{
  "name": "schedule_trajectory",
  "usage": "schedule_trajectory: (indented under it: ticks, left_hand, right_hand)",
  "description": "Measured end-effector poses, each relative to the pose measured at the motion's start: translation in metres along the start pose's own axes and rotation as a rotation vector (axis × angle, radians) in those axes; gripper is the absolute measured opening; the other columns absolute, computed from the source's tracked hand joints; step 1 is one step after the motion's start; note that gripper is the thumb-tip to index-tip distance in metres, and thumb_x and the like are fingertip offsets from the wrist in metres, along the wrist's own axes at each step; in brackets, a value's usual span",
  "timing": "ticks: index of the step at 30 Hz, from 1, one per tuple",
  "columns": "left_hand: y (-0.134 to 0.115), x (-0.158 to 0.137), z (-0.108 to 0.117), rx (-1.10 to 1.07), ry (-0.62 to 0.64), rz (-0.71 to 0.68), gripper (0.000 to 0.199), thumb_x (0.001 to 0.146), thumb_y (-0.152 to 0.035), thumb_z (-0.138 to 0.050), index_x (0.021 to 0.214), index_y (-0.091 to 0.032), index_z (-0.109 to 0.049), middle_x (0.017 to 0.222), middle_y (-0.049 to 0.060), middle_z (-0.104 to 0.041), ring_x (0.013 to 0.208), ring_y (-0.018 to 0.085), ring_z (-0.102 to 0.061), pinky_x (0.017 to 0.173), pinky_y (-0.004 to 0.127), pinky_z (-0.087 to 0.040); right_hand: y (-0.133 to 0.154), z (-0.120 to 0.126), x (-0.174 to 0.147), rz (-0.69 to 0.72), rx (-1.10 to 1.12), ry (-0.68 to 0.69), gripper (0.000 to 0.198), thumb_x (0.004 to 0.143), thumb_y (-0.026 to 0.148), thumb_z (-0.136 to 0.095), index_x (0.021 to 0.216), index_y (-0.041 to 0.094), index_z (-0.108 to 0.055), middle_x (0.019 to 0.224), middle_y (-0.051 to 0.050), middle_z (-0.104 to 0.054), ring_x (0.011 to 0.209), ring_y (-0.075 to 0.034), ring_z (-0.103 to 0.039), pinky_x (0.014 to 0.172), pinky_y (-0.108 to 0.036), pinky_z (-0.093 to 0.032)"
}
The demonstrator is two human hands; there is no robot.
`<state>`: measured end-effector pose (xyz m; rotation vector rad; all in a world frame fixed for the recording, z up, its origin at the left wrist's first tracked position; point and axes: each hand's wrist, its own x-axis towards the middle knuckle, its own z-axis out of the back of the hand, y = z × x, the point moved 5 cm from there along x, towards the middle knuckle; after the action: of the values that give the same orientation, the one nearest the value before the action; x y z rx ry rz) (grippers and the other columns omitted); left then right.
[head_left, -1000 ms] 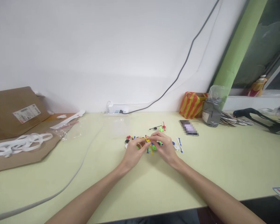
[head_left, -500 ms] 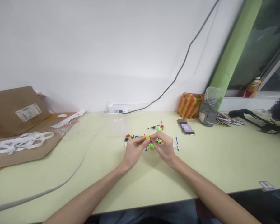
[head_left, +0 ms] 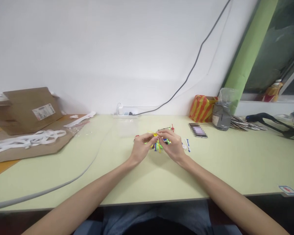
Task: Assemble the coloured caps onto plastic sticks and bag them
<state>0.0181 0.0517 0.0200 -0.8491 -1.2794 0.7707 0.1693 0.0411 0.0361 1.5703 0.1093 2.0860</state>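
Between the fingertips of both hands is a small yellow plastic piece (head_left: 155, 134), its exact kind too small to make out. My left hand (head_left: 142, 146) pinches it from the left, and my right hand (head_left: 171, 143) pinches it from the right. Below and behind the fingers lies a pile of small coloured plastic parts (head_left: 159, 146), partly hidden by the hands. A red part (head_left: 172, 127) with a thin stem stands out behind my right hand. To the right of that hand lie a blue stick-like part (head_left: 188, 145) and a white piece (head_left: 184, 146).
A phone (head_left: 198, 130) lies right of the parts, before a striped bag (head_left: 202, 108) and a grey bag (head_left: 221, 116). Left are a cardboard box (head_left: 31, 111), white straps (head_left: 26, 141) and a grey cable (head_left: 80, 174). A power strip (head_left: 124, 114) sits by the wall.
The camera view has shifted slightly. Both hands, still pinching the yellow piece, now cover more of the parts at the back of the pile.
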Motion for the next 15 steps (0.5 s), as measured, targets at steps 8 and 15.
schedule_trajectory:
  ticks: [8,15]
  left_hand:
    - [-0.006,0.0,-0.005,-0.017,0.061,0.041,0.036,0.085,-0.049,-0.067,0.082,-0.015,-0.076,0.08,0.006,-0.072,0.078,0.02,-0.067,0.073,0.03,-0.056]
    - [-0.035,-0.006,-0.008,0.562,0.131,-0.286,0.039,0.099,-0.04,-0.045,0.079,-0.018,-0.069,0.076,0.004,-0.066,0.07,0.015,-0.059,0.065,0.027,-0.044]
  right_hand:
    - [0.003,-0.002,0.003,0.062,-0.025,0.049,0.013,0.089,0.018,-0.06,0.102,0.023,-0.06,0.101,-0.009,-0.065,0.099,-0.022,-0.064,0.083,-0.037,-0.054]
    - [0.009,0.009,0.009,0.061,-0.154,0.023,0.012,0.091,0.025,-0.06,0.081,0.023,-0.055,0.084,-0.005,-0.065,0.077,-0.019,-0.061,0.074,-0.034,-0.049]
